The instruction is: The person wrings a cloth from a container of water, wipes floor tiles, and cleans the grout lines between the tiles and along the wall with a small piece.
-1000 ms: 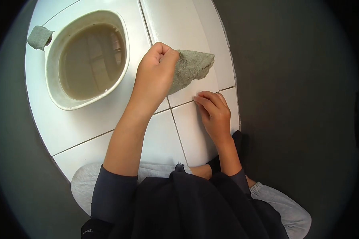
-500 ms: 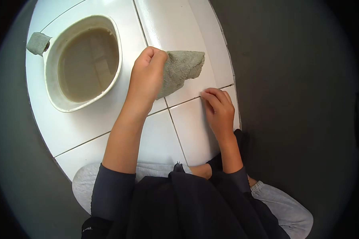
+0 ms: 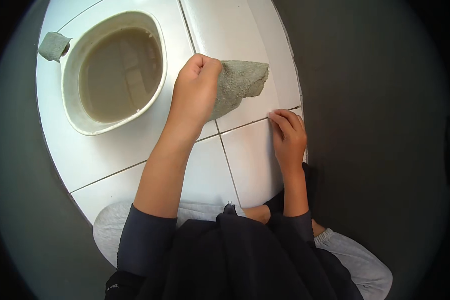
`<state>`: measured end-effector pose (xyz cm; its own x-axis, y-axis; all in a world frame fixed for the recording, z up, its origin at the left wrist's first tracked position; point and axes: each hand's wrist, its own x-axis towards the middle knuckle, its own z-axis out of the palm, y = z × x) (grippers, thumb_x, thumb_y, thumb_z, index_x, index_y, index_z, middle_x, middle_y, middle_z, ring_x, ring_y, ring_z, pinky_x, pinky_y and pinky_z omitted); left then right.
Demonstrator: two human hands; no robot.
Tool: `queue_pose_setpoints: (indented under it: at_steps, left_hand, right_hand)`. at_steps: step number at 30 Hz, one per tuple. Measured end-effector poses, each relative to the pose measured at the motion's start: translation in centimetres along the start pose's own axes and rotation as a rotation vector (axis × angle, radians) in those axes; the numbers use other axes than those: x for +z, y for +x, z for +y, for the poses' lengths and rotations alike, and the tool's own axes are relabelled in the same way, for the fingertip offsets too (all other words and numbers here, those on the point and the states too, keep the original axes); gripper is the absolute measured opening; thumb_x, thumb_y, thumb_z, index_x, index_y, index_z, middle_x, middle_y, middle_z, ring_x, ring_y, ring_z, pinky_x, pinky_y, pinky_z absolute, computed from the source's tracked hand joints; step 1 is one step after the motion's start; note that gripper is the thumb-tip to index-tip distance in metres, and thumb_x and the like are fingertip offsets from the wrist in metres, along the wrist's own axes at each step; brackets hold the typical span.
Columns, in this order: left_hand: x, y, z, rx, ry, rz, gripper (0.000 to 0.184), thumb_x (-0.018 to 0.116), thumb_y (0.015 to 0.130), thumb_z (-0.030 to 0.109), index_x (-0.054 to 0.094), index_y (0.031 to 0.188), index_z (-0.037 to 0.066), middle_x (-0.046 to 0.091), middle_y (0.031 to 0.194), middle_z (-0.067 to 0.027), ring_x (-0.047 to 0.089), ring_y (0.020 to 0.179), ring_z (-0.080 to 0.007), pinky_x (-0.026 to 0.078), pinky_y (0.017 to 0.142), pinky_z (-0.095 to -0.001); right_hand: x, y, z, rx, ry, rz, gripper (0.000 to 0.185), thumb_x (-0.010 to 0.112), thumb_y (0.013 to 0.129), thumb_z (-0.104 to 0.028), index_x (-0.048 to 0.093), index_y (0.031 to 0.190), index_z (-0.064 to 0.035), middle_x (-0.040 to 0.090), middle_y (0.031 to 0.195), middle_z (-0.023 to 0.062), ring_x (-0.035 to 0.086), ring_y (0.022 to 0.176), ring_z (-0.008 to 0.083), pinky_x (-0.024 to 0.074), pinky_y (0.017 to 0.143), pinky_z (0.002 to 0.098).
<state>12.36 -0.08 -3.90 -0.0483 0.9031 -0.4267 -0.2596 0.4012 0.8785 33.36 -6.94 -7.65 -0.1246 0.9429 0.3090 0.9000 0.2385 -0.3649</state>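
My left hand [image 3: 197, 82] is closed in a fist on a grey-green cloth [image 3: 242, 82]. The cloth has a rough, fuzzy surface and a ragged lower edge; it spreads out to the right of the fist over the white tiles, and its gripped part is hidden. Lower right, my right hand [image 3: 289, 132] hangs over the tile near a grout line, apart from the cloth. Its fingers are loosely bent with a gap by the thumb, and I see nothing in them.
A whitish tub [image 3: 161, 60] of cloudy brownish water [image 3: 117, 77] stands on the tiles at upper left. Something grey [image 3: 54, 46] is wrapped around its handle. My crossed legs in grey trousers [image 3: 360, 260] are at the near side. Dark floor [image 3: 375, 125] lies beyond the right tile edge.
The whole view has shifted, so the tub, the cloth and both hands appear slightly further right and higher. My left hand keeps its hold on the cloth.
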Motion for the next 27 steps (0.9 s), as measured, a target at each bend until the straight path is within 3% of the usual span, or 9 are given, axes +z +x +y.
queue_pose_setpoints:
  at_steps: [4, 10, 13, 17, 21, 27]
  left_hand:
    - [0.3, 0.1, -0.2, 0.036, -0.027, -0.045, 0.02, 0.049, 0.086, 0.023, 0.052, 0.081, 0.004, 0.047, 0.072, 0.0008, 0.041, 0.069, -0.0079, 0.037, 0.063, -0.0247]
    - [-0.3, 0.1, 0.5, -0.031, -0.048, 0.035, 0.021, 0.049, 0.085, 0.024, 0.053, 0.082, 0.004, 0.048, 0.073, 0.0007, 0.041, 0.069, -0.0079, 0.037, 0.063, -0.0253]
    - [0.0, 0.3, 0.1, 0.01, -0.054, -0.018, 0.022, 0.049, 0.085, 0.025, 0.053, 0.082, 0.004, 0.048, 0.073, 0.0004, 0.041, 0.07, -0.008, 0.037, 0.064, -0.0252]
    - [-0.7, 0.3, 0.0, -0.014, -0.025, 0.023, 0.023, 0.048, 0.085, 0.026, 0.053, 0.082, 0.004, 0.048, 0.073, 0.0002, 0.041, 0.07, -0.008, 0.037, 0.064, -0.0245]
    - [-0.2, 0.3, 0.1, -0.015, -0.08, -0.012, 0.021, 0.048, 0.084, 0.025, 0.053, 0.082, 0.004, 0.048, 0.074, 0.0002, 0.041, 0.072, -0.0088, 0.037, 0.066, -0.0248]
    - [-0.8, 0.4, 0.2, -0.037, -0.093, 0.006, 0.021, 0.048, 0.084, 0.025, 0.052, 0.083, 0.005, 0.048, 0.076, -0.0003, 0.042, 0.075, -0.0098, 0.037, 0.069, -0.026]
  right_hand:
    - [0.9, -0.7, -3.9, -0.154, 0.081, -0.118, 0.028, 0.066, 0.066, 0.007, 0.066, 0.092, -0.0043, 0.062, 0.094, 0.0068, 0.059, 0.082, 0.0242, 0.0501, 0.07, 0.0333]
    - [0.6, -0.3, -2.1, -0.055, -0.005, -0.05, 0.026, 0.065, 0.066, 0.007, 0.066, 0.09, -0.0033, 0.063, 0.092, 0.0071, 0.058, 0.083, 0.024, 0.0503, 0.069, 0.0334]
    - [1.0, -0.6, -4.1, -0.191, 0.055, -0.132, 0.027, 0.064, 0.066, 0.008, 0.066, 0.091, -0.0032, 0.063, 0.093, 0.0064, 0.058, 0.082, 0.024, 0.0508, 0.07, 0.0328]
    - [0.5, -0.2, -1.2, -0.053, -0.018, -0.029, 0.028, 0.065, 0.066, 0.007, 0.065, 0.091, -0.0032, 0.063, 0.093, 0.0073, 0.058, 0.084, 0.0244, 0.0508, 0.071, 0.0335]
    - [1.4, -0.9, -4.9, -0.157, 0.086, -0.106, 0.026, 0.064, 0.067, 0.006, 0.065, 0.091, -0.0032, 0.063, 0.094, 0.0078, 0.058, 0.084, 0.0254, 0.0505, 0.071, 0.034]
    - [-0.5, 0.2, 0.1, -0.009, -0.081, -0.025, 0.024, 0.063, 0.068, 0.008, 0.066, 0.089, -0.0034, 0.063, 0.095, 0.006, 0.057, 0.083, 0.0246, 0.0503, 0.069, 0.0329]
